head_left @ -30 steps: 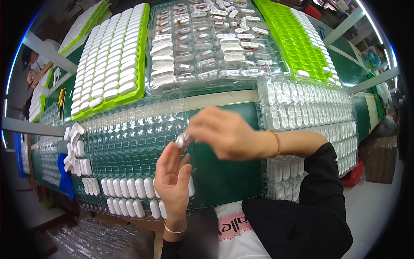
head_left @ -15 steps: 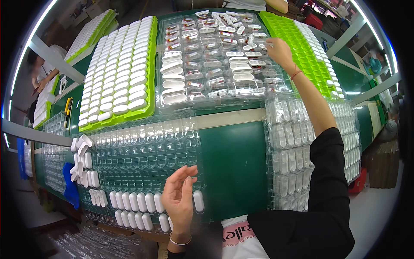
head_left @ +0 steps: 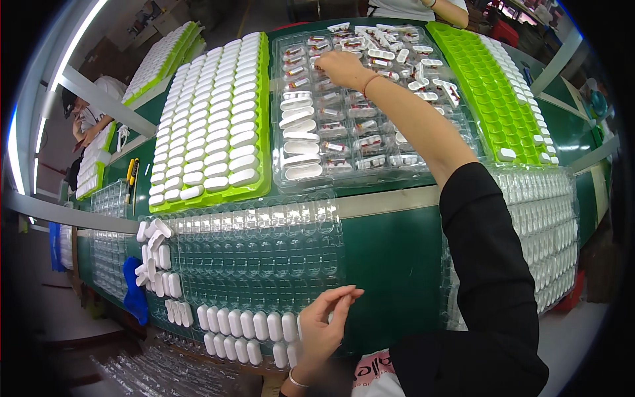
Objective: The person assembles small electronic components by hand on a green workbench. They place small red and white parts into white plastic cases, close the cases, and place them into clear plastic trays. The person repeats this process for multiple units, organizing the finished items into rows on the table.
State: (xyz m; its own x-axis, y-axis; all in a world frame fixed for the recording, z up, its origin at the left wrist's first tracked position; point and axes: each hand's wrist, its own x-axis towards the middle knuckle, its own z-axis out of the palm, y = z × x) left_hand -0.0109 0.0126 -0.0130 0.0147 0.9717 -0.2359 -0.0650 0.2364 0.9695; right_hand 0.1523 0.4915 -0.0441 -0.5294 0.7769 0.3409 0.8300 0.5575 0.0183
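Note:
My right hand [head_left: 340,69] reaches over the far clear plastic tray [head_left: 291,182], fingers bent down at its upper left compartments. Its fingertips are closed, and what they pinch is hidden. Small pieces with red and dark parts [head_left: 299,83] fill the compartments beside it. Open white shells [head_left: 301,147] lie stacked in the tray's left column. Near the front edge, my left hand [head_left: 323,331] hovers with thumb and fingertips drawn together, nothing visible in them. Below and left of it, white oval cases [head_left: 247,325] stand in two rows in the near clear tray [head_left: 258,264].
A green tray of white oval cases [head_left: 215,132] stands left; a partly filled green tray [head_left: 493,99] lies right. Clear trays [head_left: 522,231] are stacked at my right. Loose white shells [head_left: 153,248] and a blue cloth [head_left: 135,291] lie left. Another person's arm [head_left: 450,12] shows at the back.
My right hand has crossed leftward over the far tray, from its right side to its upper left. The left hand's fingers have come together. The whole view has shifted slightly.

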